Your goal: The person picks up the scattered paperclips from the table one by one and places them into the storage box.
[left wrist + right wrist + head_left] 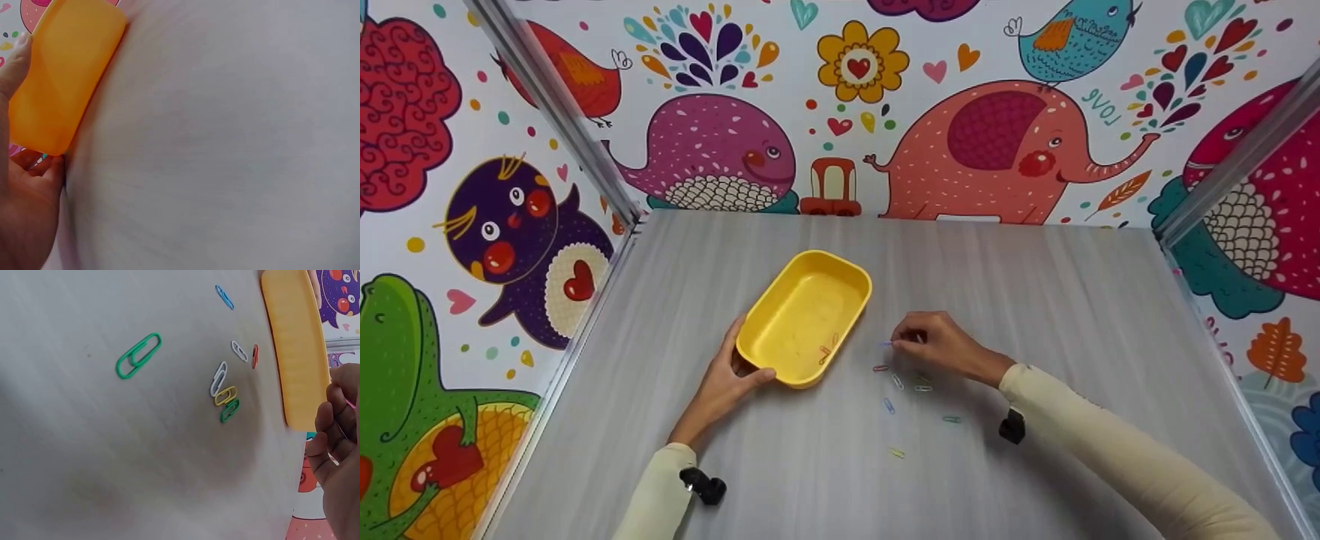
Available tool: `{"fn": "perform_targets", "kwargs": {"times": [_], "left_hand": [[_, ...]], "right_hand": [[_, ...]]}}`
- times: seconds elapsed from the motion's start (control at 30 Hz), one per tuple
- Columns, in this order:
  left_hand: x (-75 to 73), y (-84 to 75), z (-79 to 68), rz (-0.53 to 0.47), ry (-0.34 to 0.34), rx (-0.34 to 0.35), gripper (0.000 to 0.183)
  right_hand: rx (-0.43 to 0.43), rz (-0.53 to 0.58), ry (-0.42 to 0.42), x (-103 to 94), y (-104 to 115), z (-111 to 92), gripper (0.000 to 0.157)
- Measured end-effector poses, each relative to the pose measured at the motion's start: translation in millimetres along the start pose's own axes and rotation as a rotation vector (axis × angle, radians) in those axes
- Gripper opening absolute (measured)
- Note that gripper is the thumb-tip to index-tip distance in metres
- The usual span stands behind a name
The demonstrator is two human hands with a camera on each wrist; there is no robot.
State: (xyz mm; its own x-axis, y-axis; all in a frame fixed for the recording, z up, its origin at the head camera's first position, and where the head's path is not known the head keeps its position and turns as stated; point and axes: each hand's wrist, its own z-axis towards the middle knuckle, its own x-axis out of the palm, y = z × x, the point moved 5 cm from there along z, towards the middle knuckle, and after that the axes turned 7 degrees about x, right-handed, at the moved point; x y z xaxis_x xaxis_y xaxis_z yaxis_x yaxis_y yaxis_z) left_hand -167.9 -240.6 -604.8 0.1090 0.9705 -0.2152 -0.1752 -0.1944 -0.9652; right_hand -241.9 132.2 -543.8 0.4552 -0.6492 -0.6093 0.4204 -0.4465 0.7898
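Observation:
My left hand (721, 390) grips the near left end of a yellow plastic tub (802, 315), its thumb over the rim. Several red or orange paper clips (825, 351) lie inside along the tub's right wall. Right of the tub, my right hand (949, 346) pinches a purplish paper clip (886, 343) just above the table; its fingers hide that clip in the right wrist view. Below this hand lie loose clips: a red paper clip (880, 368), a blue paper clip (889, 406), a green paper clip (139, 356), a yellow paper clip (897, 453) and several others.
The grey wood-grain table (682, 277) ends at a wall with cartoon animals (982, 157) at the back. Metal frame posts (562, 112) stand at the corners. Each wrist wears a small black camera (703, 486).

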Motion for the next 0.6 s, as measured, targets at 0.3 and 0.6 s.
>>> {"fn": "perform_targets", "kwargs": {"times": [0.3,0.6], "left_hand": [[1.6,-1.1,0.1,0.003,-0.001,0.008,0.109],[2.0,-2.5,0.6,-0.009,0.011,0.005,0.109]], "right_hand": [[0.004,0.011,0.002,-1.4,7,10,0.011],[0.008,-0.009,0.017,-2.0,15,17,0.012]]}}
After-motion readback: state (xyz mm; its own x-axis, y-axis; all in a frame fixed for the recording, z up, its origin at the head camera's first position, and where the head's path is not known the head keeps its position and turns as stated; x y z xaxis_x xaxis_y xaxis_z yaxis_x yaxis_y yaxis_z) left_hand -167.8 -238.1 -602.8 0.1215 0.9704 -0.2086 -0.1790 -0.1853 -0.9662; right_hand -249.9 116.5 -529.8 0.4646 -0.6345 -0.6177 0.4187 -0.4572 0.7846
